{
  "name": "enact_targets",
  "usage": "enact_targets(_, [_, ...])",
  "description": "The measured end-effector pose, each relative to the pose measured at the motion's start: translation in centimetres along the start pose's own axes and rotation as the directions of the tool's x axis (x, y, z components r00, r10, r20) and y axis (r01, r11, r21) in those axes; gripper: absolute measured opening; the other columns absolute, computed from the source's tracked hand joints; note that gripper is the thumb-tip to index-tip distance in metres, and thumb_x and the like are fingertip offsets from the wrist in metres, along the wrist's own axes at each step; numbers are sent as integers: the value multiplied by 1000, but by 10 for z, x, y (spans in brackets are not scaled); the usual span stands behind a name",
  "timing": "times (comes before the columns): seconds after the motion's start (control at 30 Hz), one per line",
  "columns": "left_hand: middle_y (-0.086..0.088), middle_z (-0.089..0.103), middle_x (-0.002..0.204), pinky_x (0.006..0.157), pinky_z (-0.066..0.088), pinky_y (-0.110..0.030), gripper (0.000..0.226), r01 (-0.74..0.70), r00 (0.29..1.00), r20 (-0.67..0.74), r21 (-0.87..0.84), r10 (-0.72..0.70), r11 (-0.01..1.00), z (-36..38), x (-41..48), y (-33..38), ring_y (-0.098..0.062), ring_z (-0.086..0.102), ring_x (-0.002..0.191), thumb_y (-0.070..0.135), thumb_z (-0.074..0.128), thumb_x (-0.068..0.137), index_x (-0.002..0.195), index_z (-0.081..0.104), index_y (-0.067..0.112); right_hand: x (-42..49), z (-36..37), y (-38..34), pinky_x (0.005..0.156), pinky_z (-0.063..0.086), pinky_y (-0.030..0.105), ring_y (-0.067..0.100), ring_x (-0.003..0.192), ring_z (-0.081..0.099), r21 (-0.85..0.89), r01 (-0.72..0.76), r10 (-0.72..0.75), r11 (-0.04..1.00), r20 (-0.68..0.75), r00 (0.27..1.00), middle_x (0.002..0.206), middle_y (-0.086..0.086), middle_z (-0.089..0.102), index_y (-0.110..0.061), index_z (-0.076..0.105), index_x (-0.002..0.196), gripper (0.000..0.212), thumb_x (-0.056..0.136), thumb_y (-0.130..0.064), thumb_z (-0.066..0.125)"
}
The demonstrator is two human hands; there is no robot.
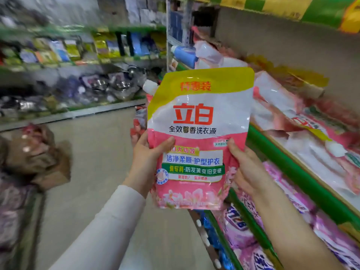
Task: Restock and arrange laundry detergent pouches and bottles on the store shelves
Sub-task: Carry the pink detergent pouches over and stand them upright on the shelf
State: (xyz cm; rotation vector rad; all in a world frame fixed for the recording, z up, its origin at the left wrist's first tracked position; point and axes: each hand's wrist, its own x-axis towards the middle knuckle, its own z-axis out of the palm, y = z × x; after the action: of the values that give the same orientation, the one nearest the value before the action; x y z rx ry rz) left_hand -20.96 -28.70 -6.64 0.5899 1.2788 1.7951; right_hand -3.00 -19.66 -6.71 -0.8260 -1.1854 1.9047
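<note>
I hold a pink, white and yellow detergent pouch [198,121] upright in front of me, its white spout cap at the upper left. My left hand [150,158] grips its lower left edge with the thumb on the front. Its lower right edge is held by my right hand [247,168], thumb on the front too. The pouch hangs in the aisle just left of the shelf on the right [296,170], where several similar pink pouches [288,117] lie flat.
Purple-pink pouches [251,227] fill the lower shelf on the right, with blue ones below them. A blue bottle [185,53] lies at the far end of the upper shelf. Brown cardboard [37,156] sits at the left. Blurred shelves of goods stand across the tan floor.
</note>
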Motion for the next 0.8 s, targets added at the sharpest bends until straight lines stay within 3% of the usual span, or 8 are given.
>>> enact_targets(0.1, [-7, 74, 85, 58, 57, -31, 49, -44, 993, -107, 1, 44, 999, -34, -10, 13, -23, 71, 69, 14, 73, 60, 107, 59, 9, 8, 36, 18, 61, 57, 25, 14, 74, 72, -52, 9, -3, 999, 113, 994, 81, 1, 75, -20, 75, 81, 37, 52, -42, 77])
enact_targets(0.2, [-1, 74, 73, 52, 54, -24, 31, -98, 970, -222, 14, 99, 995, -74, -21, 30, -16, 70, 61, 5, 71, 68, 96, 61, 10, 17, 81, 38, 61, 58, 27, 16, 74, 72, -132, -1, 16, 991, 110, 994, 82, 3, 75, -9, 67, 101, 32, 77, -31, 64])
enact_targets(0.27, [1, 73, 69, 51, 53, -22, 22, -137, 947, -289, 32, 140, 990, -105, -27, 44, -14, 70, 59, 0, 69, 72, 89, 62, 11, 24, 118, 54, 72, 59, 34, 21, 84, 72, -155, -22, 42, 988, 127, 991, 94, 8, 74, -4, 63, 109, 38, 80, -28, 60])
enact_targets(0.33, [-1, 73, 70, 52, 53, -24, 18, -156, 930, -330, 42, 161, 987, -138, -33, 57, -15, 70, 59, 0, 69, 74, 87, 64, 11, 30, 156, 69, 78, 58, 39, 22, 87, 71, -159, -29, 58, 987, 177, 983, 95, 7, 74, -8, 64, 106, 32, 81, -28, 59])
enact_targets(0.47, [-2, 73, 68, 53, 54, -26, 13, -202, 871, -447, 50, 203, 978, -210, -47, 81, -16, 69, 58, 2, 69, 75, 84, 65, 10, 40, 235, 96, 67, 59, 29, 11, 72, 71, -140, -41, 85, 989, 328, 941, 77, -5, 74, -17, 62, 91, 8, 86, -20, 56])
enact_targets(0.6, [-3, 74, 77, 59, 56, -29, 19, -250, 805, -538, 71, 248, 966, -273, -62, 96, -18, 70, 65, 3, 70, 74, 89, 65, 13, 39, 303, 121, 65, 58, 26, 11, 77, 71, -135, -84, 137, 987, 453, 881, 83, -4, 75, -11, 60, 105, 45, 66, -33, 64])
enact_targets(0.67, [-3, 74, 79, 62, 57, -30, 21, -263, 777, -573, 82, 262, 961, -296, -71, 100, -18, 71, 68, 2, 71, 74, 90, 65, 14, 38, 328, 133, 68, 59, 27, 11, 79, 71, -143, -101, 158, 985, 476, 865, 85, -4, 75, -10, 58, 110, 40, 74, -28, 59])
enact_targets(0.8, [-3, 75, 83, 70, 57, -36, 26, -274, 723, -633, 105, 277, 956, -333, -90, 106, -20, 71, 74, 4, 73, 70, 92, 63, 16, 37, 367, 154, 36, 44, 13, 1, 38, 57, -151, -218, 265, 964, 550, 792, 61, -2, 71, -8, 57, 90, 14, 94, -14, 45])
